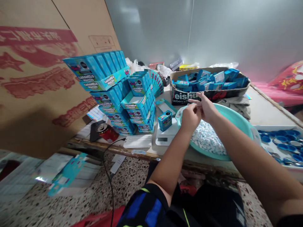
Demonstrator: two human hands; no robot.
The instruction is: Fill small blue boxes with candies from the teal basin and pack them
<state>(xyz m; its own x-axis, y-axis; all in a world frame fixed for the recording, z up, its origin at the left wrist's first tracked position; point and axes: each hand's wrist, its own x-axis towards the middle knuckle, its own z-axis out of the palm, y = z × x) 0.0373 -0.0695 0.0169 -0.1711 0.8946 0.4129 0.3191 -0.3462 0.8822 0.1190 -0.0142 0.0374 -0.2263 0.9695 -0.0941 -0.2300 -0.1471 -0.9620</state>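
Fingers (pixel 194 101) of left hand (pixel 190 119) and right hand (pixel 207 108) overlapped above basin (pixel 238 115); any grasp hidden, impossible to tell.

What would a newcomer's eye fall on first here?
Probably the tall stack of blue boxes, left of centre. Right of centre, the left hand and right hand meet over a turquoise basin of pale pieces. Between stack and basin, a blue container stands on a scale.

A large printed cardboard carton (pixel 35 78) stands between nine and ten o'clock; a red drink can (pixel 108 133), toward eight. A black cable (pixel 113 198) hangs above speckled flooring (pixel 127 178) at seven. Grey wall panelling (pixel 161 31) spans twelve; crumpled cloth (pixel 240 108) lies at three.
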